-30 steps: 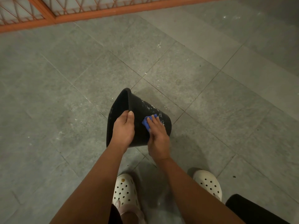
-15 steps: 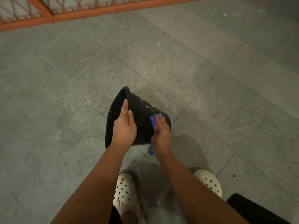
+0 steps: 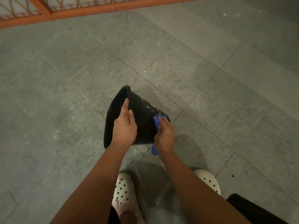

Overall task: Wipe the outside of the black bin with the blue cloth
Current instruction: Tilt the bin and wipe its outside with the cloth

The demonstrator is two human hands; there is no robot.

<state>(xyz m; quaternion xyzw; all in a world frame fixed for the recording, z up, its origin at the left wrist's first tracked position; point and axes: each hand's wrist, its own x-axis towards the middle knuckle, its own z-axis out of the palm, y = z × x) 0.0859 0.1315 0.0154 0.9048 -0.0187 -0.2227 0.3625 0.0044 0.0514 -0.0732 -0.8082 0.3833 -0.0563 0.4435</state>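
Note:
The black bin [image 3: 145, 110] is tipped on its side over the grey tiled floor, its mouth facing left and its base to the right. Pale smears mark its upper wall. My left hand [image 3: 125, 126] grips the bin's rim, thumb on the outside wall and fingers over the edge. My right hand [image 3: 165, 135] holds the blue cloth [image 3: 157, 121] against the bin's wall near the base. A tail of the cloth hangs below that hand. The lower side of the bin is hidden by my hands.
Grey floor tiles [image 3: 194, 78] spread all round. An orange metal grille [image 3: 64, 10] runs along the top edge. My feet in white perforated clogs [image 3: 124, 189] stand just below the bin. A dark object [image 3: 252, 210] sits at the bottom right.
My right hand has slid the blue cloth from the middle of the bin's wall toward its base and lower side. My left hand has shifted its hold on the rim.

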